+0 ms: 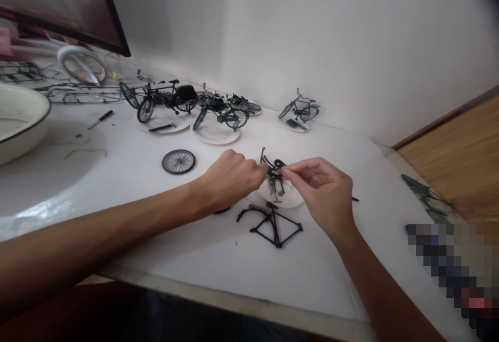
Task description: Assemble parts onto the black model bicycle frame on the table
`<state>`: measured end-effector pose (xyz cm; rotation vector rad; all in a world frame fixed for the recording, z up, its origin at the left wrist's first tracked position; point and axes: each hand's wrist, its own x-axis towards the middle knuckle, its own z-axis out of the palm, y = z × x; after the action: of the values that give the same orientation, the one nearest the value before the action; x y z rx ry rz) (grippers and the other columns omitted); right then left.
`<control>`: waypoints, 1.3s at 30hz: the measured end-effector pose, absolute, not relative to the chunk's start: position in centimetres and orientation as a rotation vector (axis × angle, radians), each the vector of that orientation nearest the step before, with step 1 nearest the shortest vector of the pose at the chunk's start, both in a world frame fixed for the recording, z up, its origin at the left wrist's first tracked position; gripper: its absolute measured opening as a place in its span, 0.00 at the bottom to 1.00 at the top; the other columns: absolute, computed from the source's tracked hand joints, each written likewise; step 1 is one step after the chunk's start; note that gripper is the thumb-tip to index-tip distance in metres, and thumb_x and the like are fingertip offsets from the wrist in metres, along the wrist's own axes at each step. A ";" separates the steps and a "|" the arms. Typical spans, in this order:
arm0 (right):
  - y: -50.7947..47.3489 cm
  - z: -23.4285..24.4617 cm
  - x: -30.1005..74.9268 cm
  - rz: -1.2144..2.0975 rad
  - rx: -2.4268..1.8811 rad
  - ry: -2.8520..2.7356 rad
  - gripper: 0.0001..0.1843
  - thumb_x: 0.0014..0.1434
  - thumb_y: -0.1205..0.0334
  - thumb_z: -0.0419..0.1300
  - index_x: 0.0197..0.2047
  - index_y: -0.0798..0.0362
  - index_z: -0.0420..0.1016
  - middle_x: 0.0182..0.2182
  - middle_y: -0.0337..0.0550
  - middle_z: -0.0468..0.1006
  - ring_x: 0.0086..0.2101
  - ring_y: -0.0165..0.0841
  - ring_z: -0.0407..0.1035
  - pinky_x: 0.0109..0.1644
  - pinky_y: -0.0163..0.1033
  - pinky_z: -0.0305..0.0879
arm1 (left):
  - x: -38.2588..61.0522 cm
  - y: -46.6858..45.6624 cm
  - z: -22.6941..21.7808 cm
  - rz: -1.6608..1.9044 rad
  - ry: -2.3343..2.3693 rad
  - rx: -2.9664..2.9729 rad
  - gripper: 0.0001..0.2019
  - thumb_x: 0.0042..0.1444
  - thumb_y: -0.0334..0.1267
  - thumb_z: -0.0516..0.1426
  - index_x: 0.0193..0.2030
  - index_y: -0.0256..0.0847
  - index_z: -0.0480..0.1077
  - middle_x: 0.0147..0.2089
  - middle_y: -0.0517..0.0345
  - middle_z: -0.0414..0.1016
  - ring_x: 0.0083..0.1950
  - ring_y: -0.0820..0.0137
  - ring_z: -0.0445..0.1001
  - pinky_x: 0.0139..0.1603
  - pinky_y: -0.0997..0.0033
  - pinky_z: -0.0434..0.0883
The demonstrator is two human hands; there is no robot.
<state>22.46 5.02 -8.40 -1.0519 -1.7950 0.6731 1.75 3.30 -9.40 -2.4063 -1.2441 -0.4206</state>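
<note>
My left hand (230, 178) and my right hand (322, 191) meet over a small white plate (290, 201) in the middle of the white table (218, 264). Both pinch a small black miniature bicycle part (273, 168) between their fingertips, held just above the plate. Some small grey metal pieces lie on the plate under the part. A black miniature bicycle frame (273, 225) lies flat on the table just in front of the plate. A loose spoked wheel (178, 161) lies to the left of my left hand.
Three assembled green and black model bicycles (161, 97) (222, 110) (300, 109) stand on plates by the wall. A white bowl (19, 118) sits at far left, a monitor (70, 9) above it. A screwdriver (101, 118) and wire racks lie at back left.
</note>
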 end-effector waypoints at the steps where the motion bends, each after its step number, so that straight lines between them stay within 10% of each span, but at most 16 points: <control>1: 5.0 -8.4 22.5 0.676 -1.051 -1.793 0.05 0.57 0.62 0.70 0.36 0.51 0.78 0.33 0.43 0.83 0.37 0.37 0.79 0.43 0.43 0.79 | 1.8 3.3 -9.4 -0.420 -1.245 -2.407 0.08 0.61 0.30 0.54 0.30 0.38 0.66 0.20 0.58 0.69 0.18 0.66 0.68 0.21 0.67 0.43; 39: 5.6 -8.3 22.7 0.814 -1.034 -1.681 0.06 0.55 0.65 0.71 0.34 0.53 0.79 0.33 0.42 0.85 0.34 0.34 0.81 0.44 0.39 0.82 | 2.5 2.2 -8.0 -0.693 -1.242 -2.551 0.07 0.62 0.30 0.50 0.32 0.39 0.65 0.23 0.62 0.70 0.18 0.73 0.62 0.21 0.69 0.48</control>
<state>22.73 5.57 -8.30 -1.0338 -1.6805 0.8142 2.52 2.20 -7.96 -2.5506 -1.2420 -0.6929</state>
